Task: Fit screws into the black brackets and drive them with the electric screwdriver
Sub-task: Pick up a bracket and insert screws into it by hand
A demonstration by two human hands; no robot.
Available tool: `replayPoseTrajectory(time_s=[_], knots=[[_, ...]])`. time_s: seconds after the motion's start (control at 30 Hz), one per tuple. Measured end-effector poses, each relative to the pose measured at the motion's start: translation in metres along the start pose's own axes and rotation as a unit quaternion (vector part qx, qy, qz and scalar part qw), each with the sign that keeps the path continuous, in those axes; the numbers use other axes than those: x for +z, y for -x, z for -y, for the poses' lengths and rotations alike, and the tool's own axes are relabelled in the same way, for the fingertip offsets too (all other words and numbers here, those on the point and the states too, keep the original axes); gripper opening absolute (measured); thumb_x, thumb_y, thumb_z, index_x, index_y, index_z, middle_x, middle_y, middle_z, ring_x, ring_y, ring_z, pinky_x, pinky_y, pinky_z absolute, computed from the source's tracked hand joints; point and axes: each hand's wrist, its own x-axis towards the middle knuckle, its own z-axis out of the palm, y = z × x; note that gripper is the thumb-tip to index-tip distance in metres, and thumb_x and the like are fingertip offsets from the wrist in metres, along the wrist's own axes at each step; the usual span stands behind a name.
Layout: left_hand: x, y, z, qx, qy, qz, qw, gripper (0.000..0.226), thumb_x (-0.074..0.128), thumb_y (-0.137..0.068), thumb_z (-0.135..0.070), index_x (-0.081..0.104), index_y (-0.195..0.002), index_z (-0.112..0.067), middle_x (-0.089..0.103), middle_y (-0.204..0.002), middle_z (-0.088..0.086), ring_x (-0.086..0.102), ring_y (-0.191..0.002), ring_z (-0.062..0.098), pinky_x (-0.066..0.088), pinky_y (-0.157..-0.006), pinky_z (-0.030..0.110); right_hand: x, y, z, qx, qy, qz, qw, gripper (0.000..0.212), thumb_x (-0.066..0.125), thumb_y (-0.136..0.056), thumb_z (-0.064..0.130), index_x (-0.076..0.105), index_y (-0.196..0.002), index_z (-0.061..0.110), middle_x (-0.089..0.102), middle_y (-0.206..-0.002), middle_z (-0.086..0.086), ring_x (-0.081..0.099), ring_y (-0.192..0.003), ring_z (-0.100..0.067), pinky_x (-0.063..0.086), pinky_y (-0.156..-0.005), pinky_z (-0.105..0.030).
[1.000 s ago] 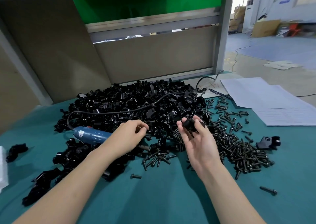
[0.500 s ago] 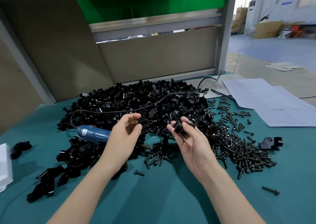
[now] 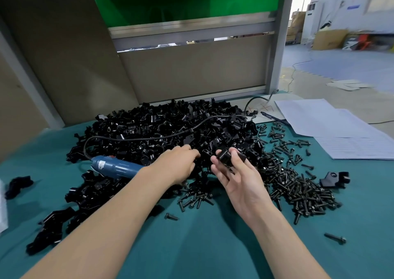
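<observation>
A big heap of black brackets [image 3: 162,129] covers the back middle of the green table [image 3: 209,246]. My right hand [image 3: 241,182] is palm up at the heap's near edge and pinches one black bracket [image 3: 223,156] between thumb and fingers. My left hand [image 3: 177,166] lies palm down just left of it, its fingertips among the brackets; whether they grip anything is hidden. The blue electric screwdriver [image 3: 117,167] lies behind my left wrist, with its black cord [image 3: 149,139] looping over the heap. Loose black screws [image 3: 298,187] spread to the right of my right hand.
More brackets [image 3: 85,195] lie at the near left, with one set apart [image 3: 18,186]. A lone bracket [image 3: 334,179] sits at the right, and single screws [image 3: 335,238] [image 3: 171,216] near the front. White paper sheets [image 3: 341,133] cover the back right. A brown panel [image 3: 191,71] backs the table.
My left hand has gone forward and turned palm down into the bracket heap. My right hand keeps its bracket and has shifted slightly toward the left hand.
</observation>
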Motion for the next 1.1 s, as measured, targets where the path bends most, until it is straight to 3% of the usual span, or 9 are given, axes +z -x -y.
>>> replayPoseTrajectory(time_s=[0.17,0.33,0.43,0.53,0.63,0.8,0.9,1.0,1.1], knots=[[0.003,-0.013,-0.009,-0.033,-0.053,0.026,0.998,0.036,0.048,-0.105,-0.029,0.052,-0.138,-0.015,0.045,-0.134,0.011,0.047,-0.124,0.031,0.042,-0.099,0.043,0.001,-0.001,0.002,-0.001,-0.008,-0.015,1.0,0.012,0.06,-0.097,-0.006,0.065,-0.102,0.004,0.076,-0.1,-0.019,0.077,-0.093,-0.03,0.063,-0.074,-0.025],[-0.006,-0.007,-0.011,-0.033,-0.035,0.019,0.999,0.03,0.055,-0.1,-0.037,0.054,-0.124,-0.019,0.05,-0.129,0.007,0.044,-0.123,0.027,0.04,-0.101,0.042,0.0,-0.003,-0.001,0.002,-0.001,-0.017,1.0,0.027,0.056,-0.097,-0.011,0.062,-0.12,0.002,0.077,-0.099,-0.02,0.076,-0.09,-0.027,0.063,-0.074,-0.027],[-0.004,0.013,-0.007,-0.05,0.108,-0.099,0.988,0.017,0.055,-0.097,-0.039,0.049,-0.107,-0.027,0.062,-0.106,-0.003,0.055,-0.101,0.019,0.044,-0.085,0.036,0.002,-0.004,-0.005,0.01,0.03,-0.009,0.999,0.024,0.055,-0.1,-0.008,0.066,-0.12,0.001,0.077,-0.097,-0.016,0.076,-0.084,-0.021,0.063,-0.071,-0.027],[0.006,0.035,-0.006,-0.105,0.294,-0.177,0.933,0.011,0.059,-0.093,-0.036,0.05,-0.096,-0.032,0.063,-0.091,-0.01,0.06,-0.077,0.004,0.046,-0.066,0.025,0.003,-0.003,-0.014,0.001,0.065,0.02,0.998,0.019,0.056,-0.101,0.0,0.068,-0.116,0.002,0.077,-0.096,-0.013,0.074,-0.083,-0.019,0.063,-0.073,-0.028],[0.02,0.047,-0.006,-0.133,0.328,-0.208,0.912,0.011,0.059,-0.093,-0.03,0.049,-0.097,-0.032,0.059,-0.094,-0.007,0.058,-0.078,0.007,0.042,-0.064,0.024,0.003,0.0,-0.021,-0.006,0.122,0.051,0.991,0.02,0.057,-0.101,0.004,0.068,-0.118,0.004,0.077,-0.098,-0.01,0.073,-0.087,-0.018,0.062,-0.076,-0.028],[0.018,0.039,-0.008,-0.119,0.283,-0.216,0.927,0.015,0.056,-0.098,-0.016,0.048,-0.107,-0.024,0.057,-0.111,-0.005,0.057,-0.102,0.019,0.047,-0.089,0.038,-0.001,0.001,-0.025,-0.005,0.17,0.046,0.984,0.019,0.057,-0.101,0.003,0.068,-0.118,0.006,0.076,-0.102,-0.009,0.072,-0.088,-0.017,0.062,-0.077,-0.029],[0.007,0.027,-0.007,-0.132,0.273,-0.198,0.932,0.023,0.047,-0.104,-0.024,0.056,-0.125,-0.023,0.064,-0.109,-0.001,0.063,-0.089,0.016,0.05,-0.079,0.035,-0.003,0.002,-0.024,-0.006,0.175,0.042,0.984,0.021,0.057,-0.101,0.002,0.067,-0.119,0.006,0.077,-0.1,-0.007,0.072,-0.088,-0.016,0.063,-0.077,-0.029],[-0.006,0.031,-0.006,-0.148,0.393,-0.203,0.884,0.028,0.043,-0.104,-0.023,0.061,-0.124,-0.027,0.069,-0.086,-0.005,0.053,-0.052,0.004,0.042,-0.053,0.024,-0.005,0.003,-0.024,-0.012,0.197,0.049,0.979,0.021,0.059,-0.102,0.005,0.068,-0.12,0.008,0.079,-0.102,-0.005,0.073,-0.094,-0.017,0.061,-0.078,-0.026],[-0.004,0.061,-0.008,-0.15,0.56,-0.189,0.793,0.025,0.046,-0.102,-0.02,0.066,-0.106,-0.034,0.064,-0.077,-0.004,0.05,-0.048,0.006,0.046,-0.052,0.024,-0.004,0.007,-0.029,-0.022,0.246,0.08,0.966,0.023,0.062,-0.1,0.008,0.075,-0.114,0.02,0.079,-0.106,-0.003,0.073,-0.103,-0.016,0.059,-0.084,-0.025]])
